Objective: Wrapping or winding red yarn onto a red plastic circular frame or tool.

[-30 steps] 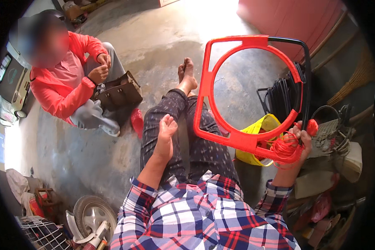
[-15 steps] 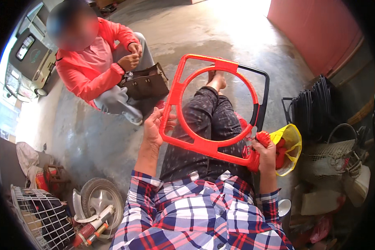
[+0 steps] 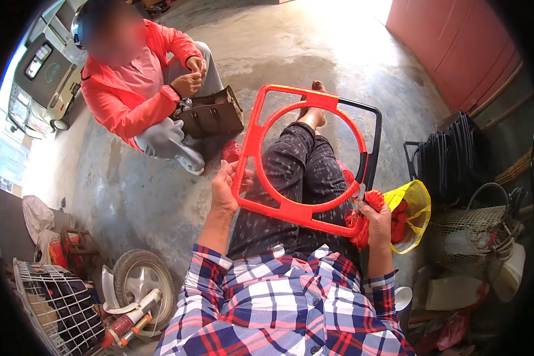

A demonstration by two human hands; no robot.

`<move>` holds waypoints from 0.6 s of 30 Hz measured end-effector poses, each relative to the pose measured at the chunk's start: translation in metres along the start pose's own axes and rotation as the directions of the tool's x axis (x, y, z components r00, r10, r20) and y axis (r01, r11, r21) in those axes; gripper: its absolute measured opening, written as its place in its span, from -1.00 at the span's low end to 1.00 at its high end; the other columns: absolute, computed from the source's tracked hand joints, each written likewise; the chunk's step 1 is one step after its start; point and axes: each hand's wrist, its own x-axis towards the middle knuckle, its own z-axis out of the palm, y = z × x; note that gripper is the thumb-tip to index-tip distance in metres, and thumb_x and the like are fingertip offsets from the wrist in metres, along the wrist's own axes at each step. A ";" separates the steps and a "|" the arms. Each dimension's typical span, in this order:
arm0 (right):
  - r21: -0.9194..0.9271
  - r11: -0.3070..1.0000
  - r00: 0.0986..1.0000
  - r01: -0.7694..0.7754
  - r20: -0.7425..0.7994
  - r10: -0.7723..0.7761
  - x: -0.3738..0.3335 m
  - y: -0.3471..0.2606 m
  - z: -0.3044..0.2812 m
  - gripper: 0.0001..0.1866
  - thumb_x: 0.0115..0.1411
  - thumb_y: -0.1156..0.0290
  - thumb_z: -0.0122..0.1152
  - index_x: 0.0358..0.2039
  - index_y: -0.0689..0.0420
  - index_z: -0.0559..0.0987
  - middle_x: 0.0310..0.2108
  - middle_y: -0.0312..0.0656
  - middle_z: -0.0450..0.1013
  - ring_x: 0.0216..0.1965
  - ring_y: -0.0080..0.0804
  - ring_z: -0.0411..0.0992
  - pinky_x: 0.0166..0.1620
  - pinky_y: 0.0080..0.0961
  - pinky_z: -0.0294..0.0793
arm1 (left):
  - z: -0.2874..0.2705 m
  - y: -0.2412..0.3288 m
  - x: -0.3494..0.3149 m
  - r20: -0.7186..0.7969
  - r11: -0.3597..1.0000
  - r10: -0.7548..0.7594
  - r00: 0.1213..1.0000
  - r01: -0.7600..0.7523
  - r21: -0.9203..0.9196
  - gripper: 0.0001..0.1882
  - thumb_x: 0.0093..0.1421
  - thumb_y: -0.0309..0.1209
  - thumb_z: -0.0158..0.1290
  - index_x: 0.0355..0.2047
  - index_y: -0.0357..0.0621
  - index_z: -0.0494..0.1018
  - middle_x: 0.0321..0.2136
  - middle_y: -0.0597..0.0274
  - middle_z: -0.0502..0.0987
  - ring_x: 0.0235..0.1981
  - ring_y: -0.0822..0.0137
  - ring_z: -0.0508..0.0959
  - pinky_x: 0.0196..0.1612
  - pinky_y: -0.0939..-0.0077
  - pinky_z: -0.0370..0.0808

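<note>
Lowered over the lap, red frame (image 3: 305, 148) now gripped by left hand (image 3: 224, 191); right hand (image 3: 377, 219) clenches red cord (image 3: 362, 228) (bare floor (image 3: 130, 196) leftward).

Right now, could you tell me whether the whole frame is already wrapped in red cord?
No, the frame is red along most sides, but its right side is bare black.

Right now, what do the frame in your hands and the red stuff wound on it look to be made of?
Frame: seemingly dark metal rod, bare and smooth on the right side. Wrapping: red cord, probably plastic, in tight ribbed turns with a slight sheen. Right hand holds a bundle of the same cord.
</note>
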 end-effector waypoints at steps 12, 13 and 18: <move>0.022 1.000 1.000 -0.022 -0.018 0.022 -0.005 -0.011 0.005 -0.91 0.11 0.58 0.28 -0.34 0.18 0.57 -0.43 -0.35 0.50 -0.42 -0.62 0.45 -0.28 -0.65 0.47 | 0.001 -0.003 -0.001 0.000 1.000 -0.004 1.000 0.004 -0.001 -0.30 0.34 0.17 -0.32 -0.06 -0.29 0.44 -0.45 0.17 0.57 -0.55 0.41 0.49 -0.47 0.57 0.42; 0.020 0.999 0.999 -0.026 -0.018 0.027 -0.005 -0.011 0.005 -0.91 0.11 0.58 0.28 -0.35 0.18 0.57 -0.43 -0.35 0.50 -0.43 -0.62 0.45 -0.28 -0.64 0.47 | -0.001 -0.003 0.000 0.001 1.000 -0.004 1.000 0.004 0.001 -0.30 0.34 0.17 -0.32 -0.06 -0.29 0.44 -0.45 0.17 0.57 -0.55 0.41 0.49 -0.47 0.57 0.42; 0.018 1.000 1.000 -0.020 -0.019 0.021 -0.007 -0.012 0.005 -0.91 0.11 0.58 0.27 -0.34 0.18 0.57 -0.43 -0.35 0.50 -0.42 -0.61 0.45 -0.28 -0.64 0.47 | -0.004 -0.005 0.002 0.040 1.000 -0.022 0.999 0.022 -0.004 -0.35 0.36 0.13 -0.32 -0.02 -0.24 0.41 -0.41 0.15 0.58 -0.51 0.37 0.52 -0.42 0.50 0.42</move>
